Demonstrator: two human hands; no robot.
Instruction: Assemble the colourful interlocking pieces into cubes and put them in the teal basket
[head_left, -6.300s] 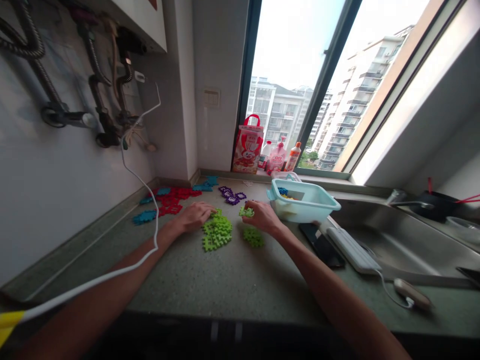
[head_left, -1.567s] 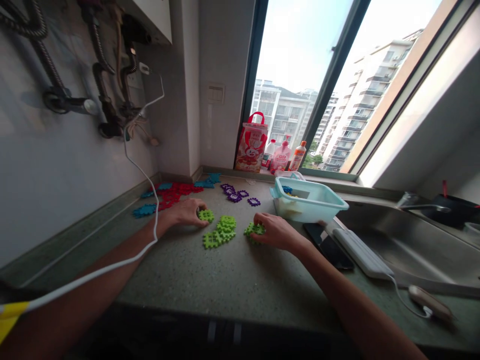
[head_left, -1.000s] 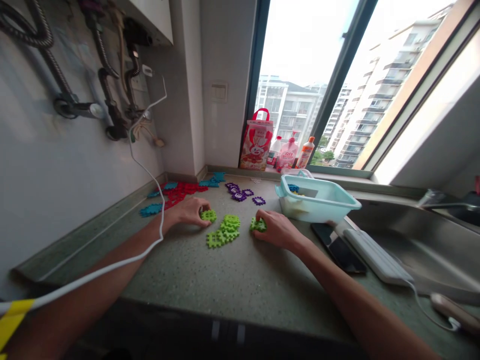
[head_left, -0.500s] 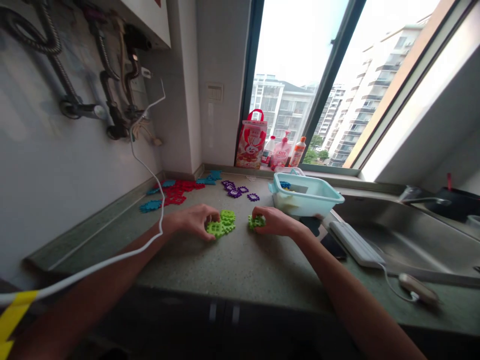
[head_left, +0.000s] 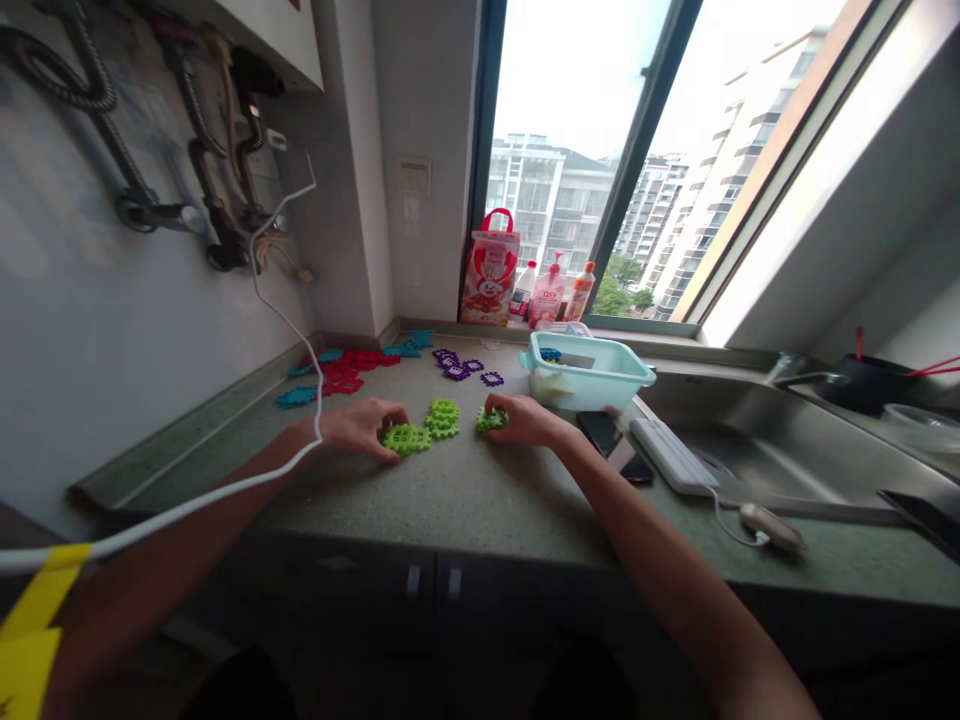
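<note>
Three green clusters are sitting on the surface; left hand is pinching one, right hand another. Red pieces and purple pieces are already lying grouped, light blues are kinda flanking the reds, darker blues are sitting in the tub.

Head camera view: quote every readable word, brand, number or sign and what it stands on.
"立白" (probably; slightly blurred): pink plastic pump bottle.
Too small or blurred: print on the red-and-pink handled bag, red-capped clear plastic bottle and orange-capped plastic bottle.
Nothing else is legible.
</note>
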